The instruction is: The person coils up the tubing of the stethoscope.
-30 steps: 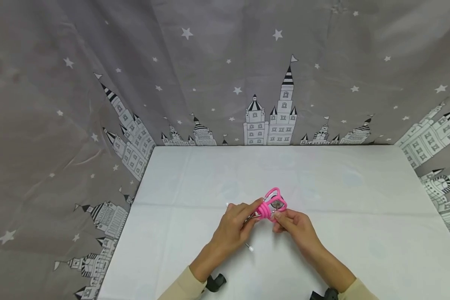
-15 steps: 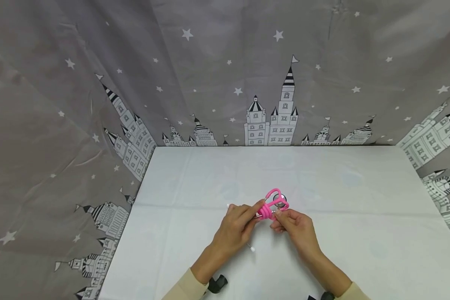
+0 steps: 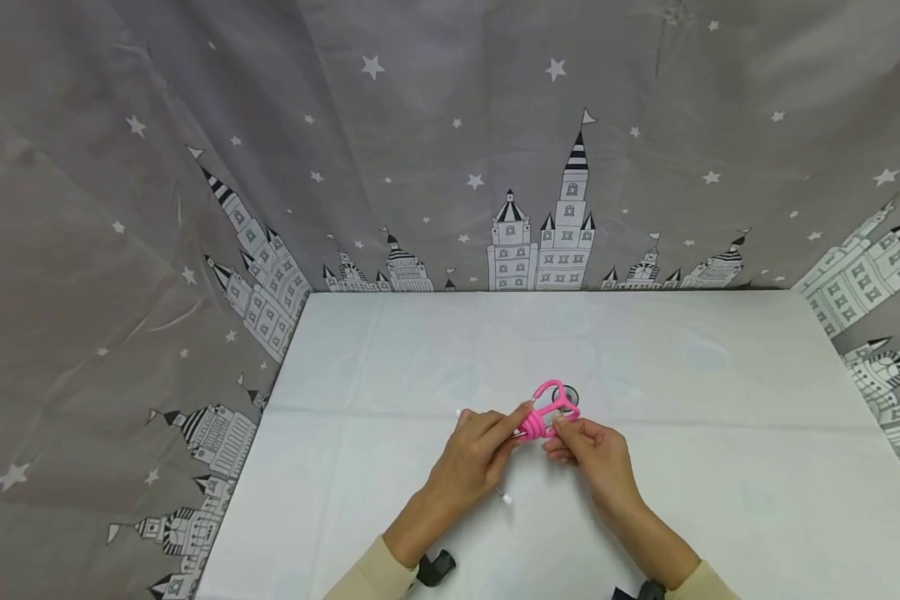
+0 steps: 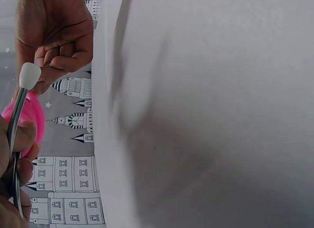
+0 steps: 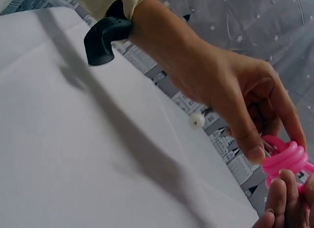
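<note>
A stethoscope with pink tubing (image 3: 534,425) is held up over the table between both hands. Its tubing is wound in several tight coils round the metal ear tubes (image 4: 18,110). My left hand (image 3: 465,454) grips the ear tubes and the coils from the left. With thumb and fingers, my right hand (image 3: 598,458) pinches the tubing near the round chest piece (image 3: 567,397), which sticks out beyond the pink loops. One white ear tip (image 3: 506,497) shows below the left hand. In the right wrist view the coils (image 5: 287,159) sit between the fingers of both hands.
A white cloth covers the table (image 3: 720,500). Behind it and at the sides hangs a grey curtain (image 3: 420,108) with castles and stars. Black camera mounts (image 3: 437,568) sit at both wrists.
The chest piece has shifted slightly to the right and now shows more beyond the pink loop. Both hands stay almost in place, still holding the stethoscope.
</note>
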The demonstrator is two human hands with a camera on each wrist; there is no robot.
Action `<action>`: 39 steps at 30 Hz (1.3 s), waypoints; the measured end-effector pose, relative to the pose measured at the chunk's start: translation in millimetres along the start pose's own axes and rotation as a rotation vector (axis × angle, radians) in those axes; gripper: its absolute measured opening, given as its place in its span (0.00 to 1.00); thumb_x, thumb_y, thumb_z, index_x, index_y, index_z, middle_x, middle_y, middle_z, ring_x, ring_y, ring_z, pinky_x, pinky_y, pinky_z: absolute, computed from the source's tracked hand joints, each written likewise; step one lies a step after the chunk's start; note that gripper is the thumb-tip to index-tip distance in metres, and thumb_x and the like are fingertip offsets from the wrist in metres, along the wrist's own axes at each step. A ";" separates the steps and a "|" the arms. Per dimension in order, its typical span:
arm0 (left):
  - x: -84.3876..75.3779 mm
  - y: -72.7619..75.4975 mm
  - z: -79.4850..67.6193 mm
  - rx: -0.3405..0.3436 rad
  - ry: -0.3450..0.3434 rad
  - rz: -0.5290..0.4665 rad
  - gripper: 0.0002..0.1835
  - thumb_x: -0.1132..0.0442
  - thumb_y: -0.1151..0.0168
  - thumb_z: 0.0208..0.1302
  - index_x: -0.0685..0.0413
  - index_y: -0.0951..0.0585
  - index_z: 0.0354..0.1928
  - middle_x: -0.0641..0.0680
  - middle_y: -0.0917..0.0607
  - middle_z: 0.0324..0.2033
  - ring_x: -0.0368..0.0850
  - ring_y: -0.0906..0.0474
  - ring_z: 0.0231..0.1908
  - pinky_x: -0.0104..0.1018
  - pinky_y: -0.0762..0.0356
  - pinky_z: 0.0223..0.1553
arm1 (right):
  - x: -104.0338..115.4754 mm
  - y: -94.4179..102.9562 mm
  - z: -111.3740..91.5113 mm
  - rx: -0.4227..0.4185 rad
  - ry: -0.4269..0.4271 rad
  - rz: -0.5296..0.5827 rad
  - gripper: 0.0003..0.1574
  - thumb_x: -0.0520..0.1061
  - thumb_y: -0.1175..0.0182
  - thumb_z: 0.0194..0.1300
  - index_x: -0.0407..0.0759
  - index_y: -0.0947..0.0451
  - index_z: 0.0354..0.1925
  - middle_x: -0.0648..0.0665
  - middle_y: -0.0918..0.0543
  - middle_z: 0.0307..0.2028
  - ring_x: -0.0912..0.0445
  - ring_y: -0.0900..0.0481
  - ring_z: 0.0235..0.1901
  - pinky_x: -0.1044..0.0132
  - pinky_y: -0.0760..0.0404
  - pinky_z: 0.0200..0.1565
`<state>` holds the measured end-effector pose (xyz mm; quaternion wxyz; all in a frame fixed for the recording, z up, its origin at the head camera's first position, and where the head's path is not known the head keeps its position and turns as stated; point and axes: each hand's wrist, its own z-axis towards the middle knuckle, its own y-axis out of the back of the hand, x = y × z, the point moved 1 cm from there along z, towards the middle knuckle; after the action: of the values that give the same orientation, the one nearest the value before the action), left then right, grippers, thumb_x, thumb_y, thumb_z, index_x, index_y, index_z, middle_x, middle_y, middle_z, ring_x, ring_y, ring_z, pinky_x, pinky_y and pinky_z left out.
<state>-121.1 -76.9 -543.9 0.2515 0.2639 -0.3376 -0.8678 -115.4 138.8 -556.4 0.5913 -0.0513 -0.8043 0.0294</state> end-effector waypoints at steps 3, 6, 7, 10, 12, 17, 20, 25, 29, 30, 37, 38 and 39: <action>0.2 0.9 -2.6 0.017 0.004 -0.005 0.32 0.64 0.24 0.65 0.50 0.19 0.71 0.45 0.14 0.36 0.37 0.19 0.34 0.33 0.30 0.41 | -4.3 2.7 1.6 0.011 0.003 -0.018 0.23 0.51 0.33 0.78 0.30 0.17 0.38 0.51 0.08 0.25 0.60 0.10 0.28 0.66 0.10 0.39; 1.2 2.0 -3.7 0.054 0.021 -0.024 0.32 0.64 0.24 0.66 0.50 0.20 0.72 0.45 0.13 0.37 0.36 0.20 0.34 0.33 0.30 0.42 | -7.0 7.1 3.3 0.027 0.061 -0.093 0.24 0.51 0.33 0.78 0.29 0.17 0.36 0.50 0.09 0.24 0.58 0.09 0.28 0.65 0.09 0.39; 1.7 2.5 -3.7 0.071 0.029 -0.032 0.32 0.64 0.25 0.67 0.49 0.20 0.73 0.46 0.13 0.38 0.36 0.20 0.34 0.33 0.30 0.42 | -7.3 9.0 3.7 0.024 0.088 -0.129 0.24 0.52 0.33 0.77 0.30 0.18 0.36 0.49 0.09 0.24 0.58 0.09 0.28 0.66 0.10 0.39; 3.9 3.6 -4.1 0.124 0.053 -0.047 0.33 0.63 0.25 0.68 0.46 0.22 0.75 0.46 0.12 0.40 0.36 0.21 0.36 0.32 0.30 0.42 | -6.7 16.1 3.3 0.000 0.190 -0.236 0.20 0.51 0.31 0.76 0.34 0.19 0.38 0.43 0.10 0.25 0.54 0.11 0.28 0.67 0.11 0.37; 5.9 4.3 -4.3 0.156 0.065 -0.051 0.34 0.62 0.25 0.68 0.43 0.23 0.75 0.45 0.11 0.42 0.35 0.20 0.37 0.33 0.30 0.43 | -4.2 21.7 1.8 -0.022 0.265 -0.288 0.16 0.50 0.29 0.74 0.38 0.20 0.40 0.38 0.12 0.28 0.51 0.12 0.29 0.67 0.13 0.36; 10.2 6.4 -5.4 0.213 0.068 -0.050 0.35 0.62 0.25 0.69 0.41 0.24 0.76 0.44 0.10 0.45 0.35 0.16 0.42 0.34 0.29 0.45 | 2.1 31.7 -1.1 0.007 0.487 -0.378 0.09 0.41 0.28 0.71 0.43 0.18 0.46 0.39 0.12 0.35 0.53 0.14 0.32 0.72 0.16 0.37; 11.9 7.3 -4.7 0.252 0.064 -0.053 0.34 0.61 0.26 0.70 0.40 0.24 0.77 0.43 0.10 0.45 0.35 0.16 0.43 0.34 0.28 0.46 | 2.4 35.2 -1.1 0.012 0.611 -0.463 0.12 0.37 0.26 0.68 0.46 0.15 0.47 0.46 0.11 0.36 0.59 0.16 0.33 0.76 0.19 0.39; 15.2 6.1 -1.9 0.324 0.029 -0.013 0.35 0.60 0.28 0.72 0.35 0.26 0.78 0.41 0.10 0.46 0.35 0.14 0.46 0.40 0.24 0.60 | 0.4 41.2 0.4 -0.006 0.685 -0.587 0.15 0.34 0.22 0.61 0.48 0.16 0.42 0.53 0.13 0.34 0.64 0.19 0.32 0.74 0.19 0.38; 18.9 4.7 1.2 0.330 -0.002 0.061 0.36 0.63 0.27 0.71 0.35 0.27 0.78 0.40 0.09 0.45 0.35 0.12 0.46 0.57 0.32 0.74 | 0.4 45.5 2.1 -0.016 0.625 -0.637 0.14 0.34 0.23 0.60 0.48 0.16 0.40 0.54 0.12 0.32 0.65 0.19 0.31 0.73 0.18 0.37; 20.2 4.6 1.7 0.318 -0.001 0.072 0.36 0.64 0.27 0.70 0.36 0.26 0.77 0.40 0.09 0.44 0.36 0.12 0.45 0.60 0.34 0.75 | 0.4 46.4 2.0 -0.020 0.606 -0.641 0.14 0.34 0.24 0.60 0.47 0.16 0.39 0.54 0.13 0.32 0.65 0.19 0.31 0.73 0.18 0.36; 28.3 -1.2 4.1 0.259 0.029 0.106 0.27 0.64 0.23 0.66 0.42 0.18 0.66 0.40 0.11 0.37 0.37 0.14 0.42 0.66 0.37 0.73 | -3.3 52.6 4.2 -0.059 0.506 -0.632 0.12 0.34 0.24 0.60 0.46 0.17 0.36 0.50 0.14 0.30 0.66 0.21 0.29 0.77 0.20 0.34; 29.4 -3.5 3.9 0.253 0.030 0.106 0.23 0.64 0.23 0.66 0.43 0.17 0.62 0.40 0.11 0.38 0.37 0.15 0.41 0.66 0.37 0.73 | -5.0 53.5 5.3 -0.065 0.494 -0.630 0.12 0.34 0.24 0.60 0.46 0.17 0.36 0.49 0.14 0.30 0.66 0.21 0.29 0.77 0.20 0.33; 30.6 -6.3 3.4 0.244 0.030 0.107 0.20 0.64 0.23 0.66 0.43 0.16 0.58 0.40 0.11 0.38 0.37 0.15 0.41 0.66 0.36 0.73 | -6.8 54.2 6.4 -0.070 0.481 -0.626 0.11 0.34 0.24 0.60 0.45 0.16 0.36 0.48 0.14 0.30 0.67 0.21 0.28 0.77 0.21 0.33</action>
<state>-147.3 -90.1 -555.1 0.2686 0.2873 -0.4506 -0.8014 -116.9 191.8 -570.6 0.7412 0.1708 -0.6199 -0.1926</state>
